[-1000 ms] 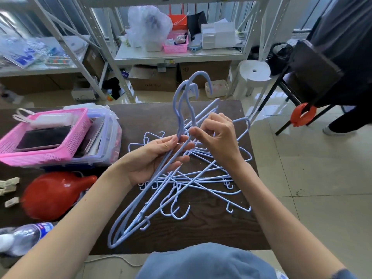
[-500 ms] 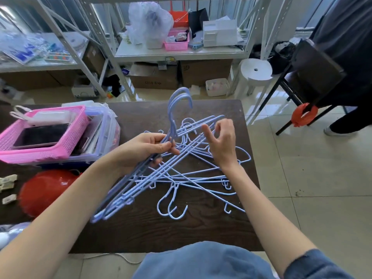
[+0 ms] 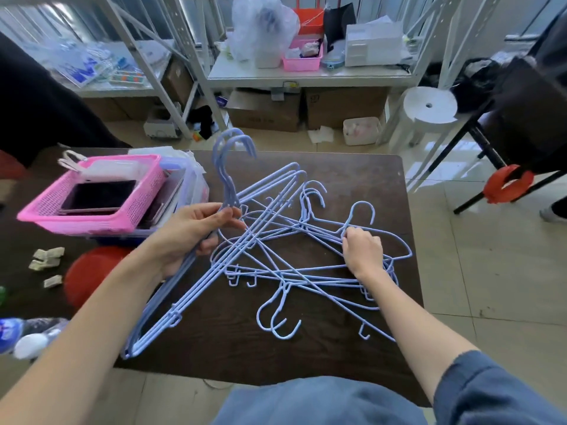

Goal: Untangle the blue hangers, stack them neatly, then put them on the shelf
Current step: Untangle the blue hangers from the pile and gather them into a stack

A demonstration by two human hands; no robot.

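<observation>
A stacked bunch of light blue hangers slants from the table's front left up to hooks near the middle back. My left hand is shut around the bunch just below the hooks. A tangled heap of blue hangers lies flat on the dark wooden table, to the right of the bunch. My right hand rests on the heap's right side, fingers pinched on the neck of one hanger whose hook points up. The white metal shelf stands behind the table.
A pink basket on a clear box sits at the table's left, with a red object, clips and a water bottle in front. A white stool and a black chair stand at the right. The shelf holds bags and boxes.
My right hand has left the held bunch, moved right and down onto the heap and closed on one hanger's neck. The bunch in my left hand has tilted lower.
</observation>
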